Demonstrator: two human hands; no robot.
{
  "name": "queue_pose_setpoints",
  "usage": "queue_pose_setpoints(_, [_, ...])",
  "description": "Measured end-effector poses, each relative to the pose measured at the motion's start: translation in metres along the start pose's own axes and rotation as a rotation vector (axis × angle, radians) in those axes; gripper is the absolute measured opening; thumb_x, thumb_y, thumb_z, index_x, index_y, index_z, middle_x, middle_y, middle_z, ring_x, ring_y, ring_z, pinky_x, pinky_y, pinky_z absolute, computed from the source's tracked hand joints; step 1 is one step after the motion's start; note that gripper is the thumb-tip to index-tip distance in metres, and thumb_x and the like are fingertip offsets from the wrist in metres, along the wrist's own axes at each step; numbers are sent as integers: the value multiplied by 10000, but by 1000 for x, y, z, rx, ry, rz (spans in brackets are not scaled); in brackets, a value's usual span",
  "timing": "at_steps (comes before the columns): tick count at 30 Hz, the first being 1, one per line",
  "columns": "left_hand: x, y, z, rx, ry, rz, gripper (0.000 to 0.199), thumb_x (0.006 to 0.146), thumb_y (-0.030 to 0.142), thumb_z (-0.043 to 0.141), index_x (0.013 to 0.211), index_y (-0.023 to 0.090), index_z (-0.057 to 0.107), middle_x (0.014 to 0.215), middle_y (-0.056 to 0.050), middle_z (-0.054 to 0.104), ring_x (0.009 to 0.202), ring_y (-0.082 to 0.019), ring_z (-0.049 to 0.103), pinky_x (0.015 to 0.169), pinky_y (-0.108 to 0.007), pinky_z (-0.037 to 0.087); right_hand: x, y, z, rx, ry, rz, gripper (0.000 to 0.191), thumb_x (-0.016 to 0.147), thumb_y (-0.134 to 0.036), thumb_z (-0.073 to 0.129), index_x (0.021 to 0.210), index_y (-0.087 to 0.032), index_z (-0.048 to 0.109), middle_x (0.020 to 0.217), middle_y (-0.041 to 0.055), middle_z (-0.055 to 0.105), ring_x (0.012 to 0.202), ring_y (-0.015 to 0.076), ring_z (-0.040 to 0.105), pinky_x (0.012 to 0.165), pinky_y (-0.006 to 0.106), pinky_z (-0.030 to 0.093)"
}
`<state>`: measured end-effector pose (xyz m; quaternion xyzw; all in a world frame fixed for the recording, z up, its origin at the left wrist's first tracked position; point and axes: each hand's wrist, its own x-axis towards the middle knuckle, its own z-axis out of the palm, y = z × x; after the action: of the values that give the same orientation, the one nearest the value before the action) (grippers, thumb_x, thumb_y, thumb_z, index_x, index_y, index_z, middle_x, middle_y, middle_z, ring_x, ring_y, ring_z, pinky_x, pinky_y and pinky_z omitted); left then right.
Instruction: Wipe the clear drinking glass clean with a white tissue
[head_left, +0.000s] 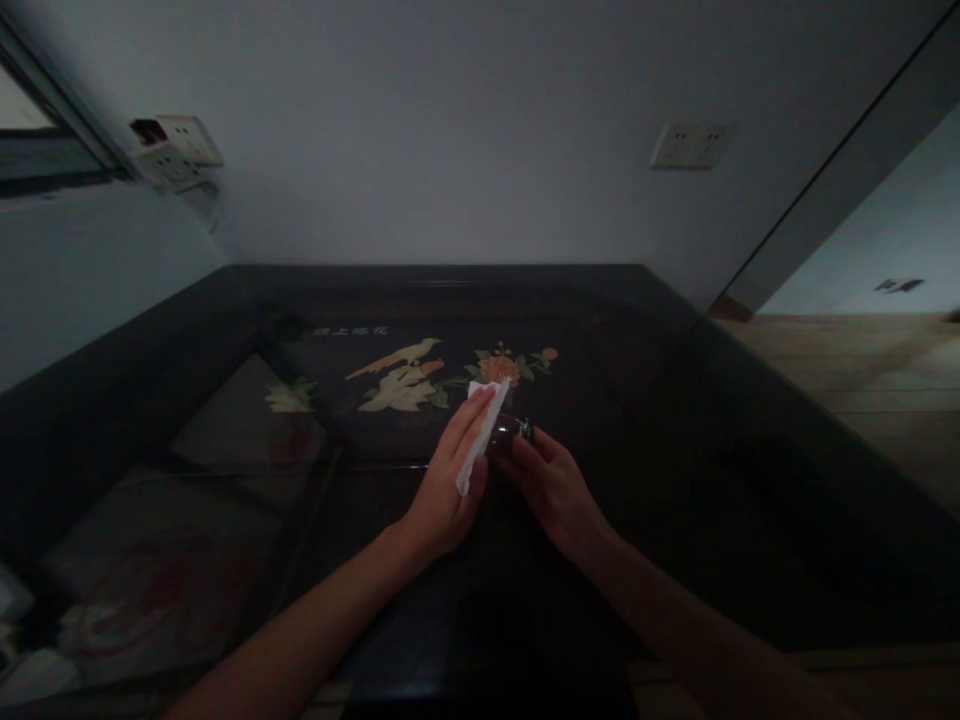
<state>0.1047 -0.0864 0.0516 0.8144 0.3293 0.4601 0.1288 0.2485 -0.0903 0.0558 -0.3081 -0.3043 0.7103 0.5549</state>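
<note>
Near the middle of the view, my left hand (450, 478) holds a folded white tissue (481, 438) flat along its fingers and palm. The tissue's right edge is against or very close to a small dark, shiny round object (506, 432). My right hand (555, 485) grips that object from the right, thumb and fingers closed around its metallic-looking end. Both hands are above a glossy black surface (420, 620). Behind them, the surface bears a picture of pale birds (405, 385) and an orange flower (496, 370) with green leaves.
A grey wall (435, 150) rises behind the black surface, with a double socket (691, 145) at right and sockets with a plug (176, 160) at left. White items (37, 675) lie at the lower left. Wooden floor (847, 365) shows at the right.
</note>
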Motion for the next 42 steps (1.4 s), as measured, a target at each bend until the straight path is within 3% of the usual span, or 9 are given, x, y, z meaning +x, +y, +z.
queue_pose_setpoints(2, [-4, 1, 4, 40, -3, 15, 533, 988, 301, 248, 1501, 204, 142, 1546, -136, 244, 1439, -253, 188, 1150, -473, 247, 2, -2, 0, 2, -19, -28, 343, 644, -378, 805, 911, -200, 684, 960, 36, 713, 924, 209, 639, 857, 342, 473])
queue_pose_setpoints(5, [-8, 3, 7, 215, -43, 139, 572, 962, 210, 312, 1504, 186, 129, 1511, -152, 315, 1449, -265, 136, 1157, -525, 169, 2, -2, 0, -29, -32, -23, 326, 675, -352, 786, 952, -213, 684, 1018, 36, 712, 967, 220, 634, 845, 339, 482])
queue_pose_setpoints(9, [-5, 3, 2, 328, -65, 219, 585, 942, 193, 349, 1495, 143, 165, 1442, -170, 415, 1428, -264, 210, 1152, -506, 195, 0, 1, 1, -62, -4, -41, 374, 642, -285, 810, 986, -230, 675, 1063, 29, 707, 1025, 227, 617, 866, 338, 481])
queue_pose_setpoints(16, [1, -1, -4, 78, 42, 73, 457, 979, 298, 282, 1422, 199, 340, 1374, -152, 463, 1330, -255, 387, 1121, -504, 281, -3, 5, 0, -52, -52, -38, 443, 669, -264, 801, 1085, -242, 649, 1111, 36, 693, 1085, 229, 602, 998, 395, 417])
queue_pose_setpoints(21, [-6, 1, 3, -94, 57, -59, 505, 990, 379, 218, 1467, 219, 267, 1503, -130, 321, 1410, -257, 259, 1145, -488, 247, 0, 0, -1, -4, -77, -23, 363, 701, -351, 777, 1022, -214, 678, 1045, 47, 710, 1014, 227, 632, 957, 387, 447])
queue_pose_setpoints(24, [-10, 3, 7, -19, 29, -10, 529, 988, 342, 251, 1497, 220, 170, 1547, -133, 233, 1441, -263, 174, 1151, -503, 218, 1, -3, -1, 8, -54, -37, 358, 684, -394, 783, 975, -207, 694, 1018, 41, 715, 997, 224, 634, 943, 376, 454])
queue_pose_setpoints(30, [-9, 2, 2, 239, -44, 222, 540, 966, 238, 314, 1490, 176, 203, 1424, -159, 449, 1423, -257, 232, 1150, -522, 184, -3, -2, 4, -49, -33, -26, 379, 658, -358, 805, 998, -234, 692, 1056, 34, 710, 1024, 243, 620, 852, 345, 492])
queue_pose_setpoints(38, [1, -2, -6, 149, 34, 92, 482, 972, 283, 287, 1443, 184, 313, 1410, -165, 448, 1359, -269, 359, 1105, -502, 308, -5, 4, 1, -84, -69, -64, 433, 699, -300, 783, 1108, -256, 649, 1169, 33, 670, 1112, 223, 585, 990, 364, 419])
queue_pose_setpoints(42, [-1, -1, -4, 203, 3, 177, 471, 962, 263, 321, 1421, 163, 348, 1376, -166, 488, 1362, -267, 355, 1117, -521, 278, -4, 6, 0, -95, -31, -60, 390, 680, -295, 793, 1046, -240, 669, 1077, 29, 699, 1052, 223, 604, 941, 354, 443])
